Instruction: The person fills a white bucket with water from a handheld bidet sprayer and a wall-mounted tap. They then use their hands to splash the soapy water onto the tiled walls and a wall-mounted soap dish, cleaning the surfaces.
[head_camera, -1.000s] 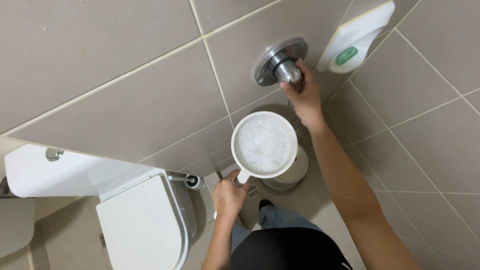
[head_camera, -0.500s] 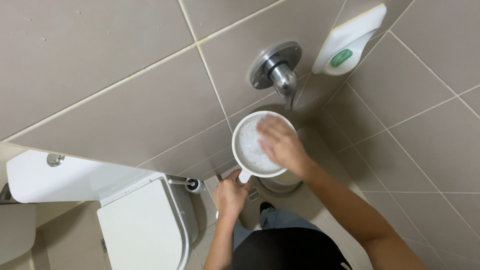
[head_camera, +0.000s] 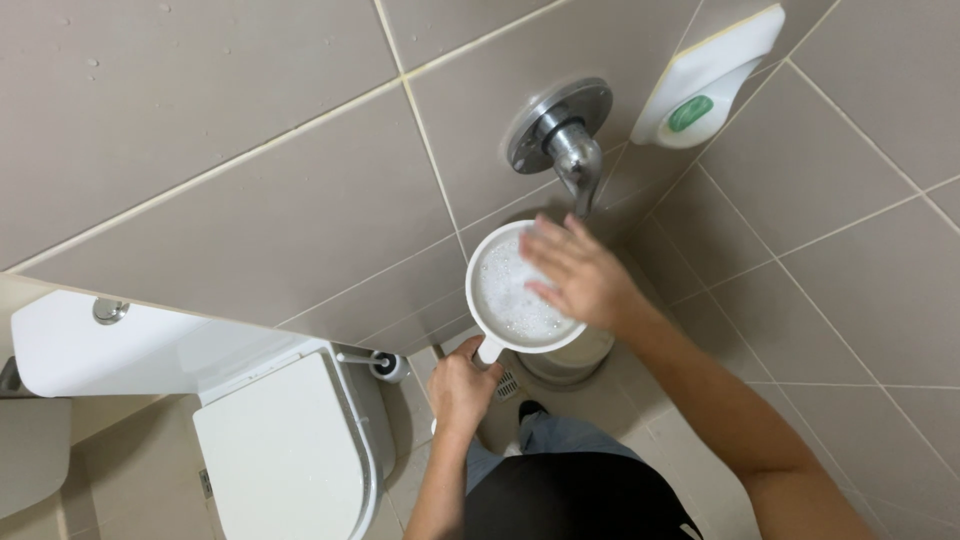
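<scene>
since the earlier frames the right hand (head_camera: 585, 275) had left the chrome wall tap (head_camera: 568, 140) and come down over the white dipper (head_camera: 520, 295), fingers spread open and flat across its right rim, gripping nothing. the left hand (head_camera: 462, 388) was closed around the dipper's handle, holding it up beneath the spout, above a pale bucket (head_camera: 570, 358) on the floor. the dipper held foamy water nearly to the brim. to do this well, i judged the left wrist should stay level so the suds would not slop over, with the right hand working lightly at the surface. a white toilet (head_camera: 285, 450) stood to the left, a brush holder (head_camera: 385, 365) just beside it, a soap dispenser (head_camera: 705, 80) on the wall.
</scene>
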